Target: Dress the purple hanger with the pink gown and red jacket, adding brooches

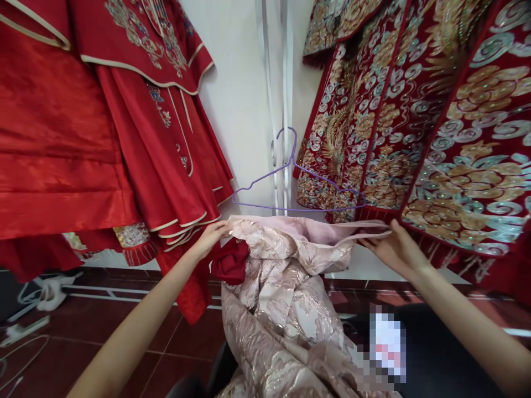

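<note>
A pale pink dress (286,298) with shiny metallic patterning spreads over my lap, its top edge stretched out between my hands. My left hand (213,236) pinches the left end of that edge, beside a dark red fabric flower (232,262) on the dress. At the right end, my right hand (392,249) grips the edge between thumb and fingers, drawing it out to a narrow point. Just above the stretched edge hangs a purple wire hanger (296,208) with nothing on it, apart from both hands.
Red garments (153,138) with cream trim hang at the left. Heavily embroidered red and gold garments (373,121) hang at the right. White metal poles (285,83) stand between them against a pale wall. On the dark tiled floor (166,342) lie a rack's base bars and a white cable (35,354).
</note>
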{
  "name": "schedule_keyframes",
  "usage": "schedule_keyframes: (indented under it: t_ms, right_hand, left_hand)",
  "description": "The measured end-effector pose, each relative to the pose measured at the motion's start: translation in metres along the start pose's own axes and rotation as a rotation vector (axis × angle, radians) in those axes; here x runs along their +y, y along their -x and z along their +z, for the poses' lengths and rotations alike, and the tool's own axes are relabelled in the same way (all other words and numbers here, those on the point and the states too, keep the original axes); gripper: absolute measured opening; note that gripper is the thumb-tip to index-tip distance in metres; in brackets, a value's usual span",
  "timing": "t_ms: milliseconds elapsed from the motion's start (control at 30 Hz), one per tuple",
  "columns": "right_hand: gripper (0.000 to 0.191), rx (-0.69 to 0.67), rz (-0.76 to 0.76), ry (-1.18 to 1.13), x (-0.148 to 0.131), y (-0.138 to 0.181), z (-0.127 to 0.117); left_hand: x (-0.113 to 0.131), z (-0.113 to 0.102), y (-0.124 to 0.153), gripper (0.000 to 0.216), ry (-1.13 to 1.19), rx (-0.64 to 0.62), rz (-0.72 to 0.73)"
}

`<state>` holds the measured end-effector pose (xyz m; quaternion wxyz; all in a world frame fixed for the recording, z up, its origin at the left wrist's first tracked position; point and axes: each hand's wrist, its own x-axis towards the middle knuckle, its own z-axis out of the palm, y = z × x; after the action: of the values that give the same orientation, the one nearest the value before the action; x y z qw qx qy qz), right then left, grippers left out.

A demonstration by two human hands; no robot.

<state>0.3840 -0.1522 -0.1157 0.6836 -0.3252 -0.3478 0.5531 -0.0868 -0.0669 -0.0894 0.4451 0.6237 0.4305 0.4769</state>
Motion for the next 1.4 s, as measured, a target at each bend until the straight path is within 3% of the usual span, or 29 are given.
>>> schedule_keyframes:
  t_ms: [133,333,467,800,933,1100,1267,1400]
  right_hand:
    - [0.037,0.16,-0.002,-0.262,-0.004,0.002,-0.001]
    - [0.027,0.157,-0.021,-0.223,-0.006,0.012,0.014]
    - [0.035,0.142,-0.041,-0.217,-0.005,0.011,0.021]
    - [0.037,0.243,-0.091,-0.332,-0.001,-0.001,0.026]
    - [0.036,0.188,-0.022,-0.252,0.007,-0.008,0.019]
    - [0.033,0.083,0.015,-0.175,0.018,-0.007,0.016]
    - [0.037,0.075,-0.072,-0.191,0.011,-0.011,0.023]
    - [0.03,0.049,-0.2,-0.093,0.001,-0.016,0.034]
  left_hand:
    - [0.024,0.023,-0.009,0.015,0.518,-0.064,-0.09]
    - [0.042,0.07,-0.039,0.009,0.813,-0.097,-0.107]
    - [0.044,0.077,-0.055,0.007,0.805,-0.029,-0.095]
    - [0.051,0.06,-0.064,0.005,0.746,-0.002,-0.004]
    - [0.045,0.064,-0.068,0.003,0.762,0.014,0.072]
    - [0.042,0.068,-0.069,0.006,0.773,0.047,0.059]
    - [0.046,0.067,-0.061,0.008,0.717,0.031,0.0]
    - [0.05,0.064,-0.055,0.006,0.699,0.011,-0.015]
